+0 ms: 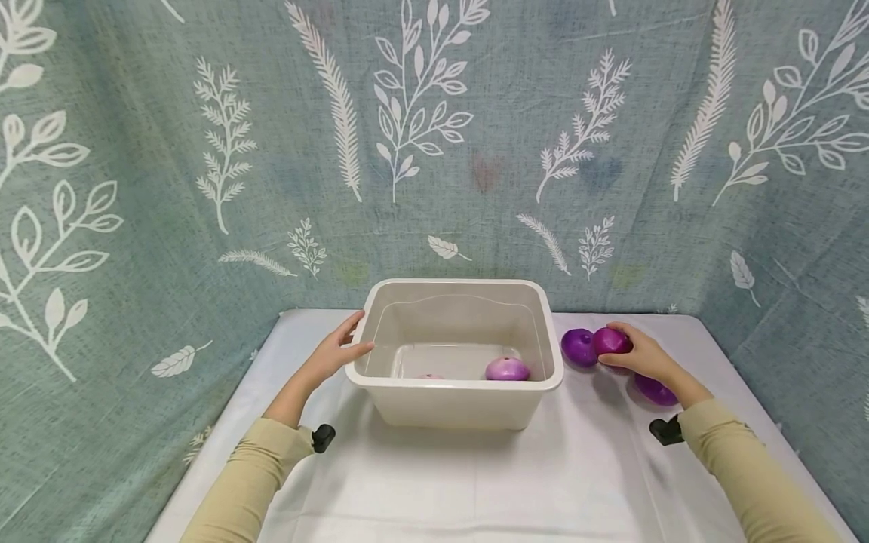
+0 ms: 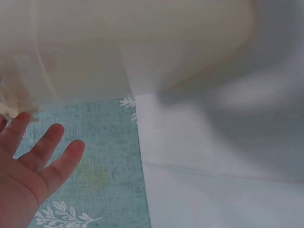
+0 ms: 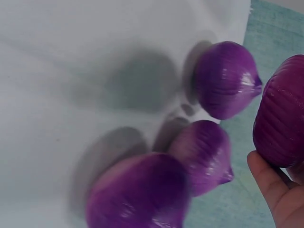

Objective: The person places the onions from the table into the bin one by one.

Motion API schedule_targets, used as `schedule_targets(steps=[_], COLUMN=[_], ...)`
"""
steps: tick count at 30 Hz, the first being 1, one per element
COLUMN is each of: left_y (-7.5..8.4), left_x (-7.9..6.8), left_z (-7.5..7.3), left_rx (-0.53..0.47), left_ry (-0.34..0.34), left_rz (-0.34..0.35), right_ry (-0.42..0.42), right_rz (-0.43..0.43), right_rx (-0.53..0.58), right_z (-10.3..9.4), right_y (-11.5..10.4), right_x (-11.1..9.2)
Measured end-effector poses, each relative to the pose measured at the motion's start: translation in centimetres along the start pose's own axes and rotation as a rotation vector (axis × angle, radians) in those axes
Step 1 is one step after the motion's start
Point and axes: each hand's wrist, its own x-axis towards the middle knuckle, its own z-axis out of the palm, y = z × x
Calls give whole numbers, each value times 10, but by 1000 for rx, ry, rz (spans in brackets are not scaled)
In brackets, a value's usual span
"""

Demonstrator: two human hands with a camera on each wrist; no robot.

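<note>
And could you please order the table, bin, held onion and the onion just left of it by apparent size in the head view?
1. Table
2. Bin
3. Held onion and left onion look too alike to rank; the held one is partly covered.

On the table [image 1: 468, 483] in front of me stands the box [image 1: 448, 411], and behind the table there is a curtain [image 1: 502, 128]. My left fingers [image 1: 349, 325] are at the left rim of the box. Inside it, one onion [image 1: 508, 369] lies near the right front corner; to its left is a second onion [image 1: 430, 376], mostly hidden by the near wall. To the right of the box, my right fingers [image 1: 624, 329] hold a third onion [image 1: 611, 342] above the table, on which three more onions [image 3: 228, 80] are lying.
</note>
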Motion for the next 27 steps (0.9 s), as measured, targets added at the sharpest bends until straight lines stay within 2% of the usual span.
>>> schedule_targets(steps=[11,18,27], left_y=[0,2,16], left_x=[0,0,-6], left_z=[0,0,-1], left_rx=[1,4,-28], left_ry=[4,-4,-22], left_rz=[-13,-19,-28], right_ry=[-37,-31,-36], right_rz=[0,-12,-9], right_rx=[-5,8,-6], right_z=[-19,-30,-36], right_y=[-20,-34,-46], right_x=[9,13,19])
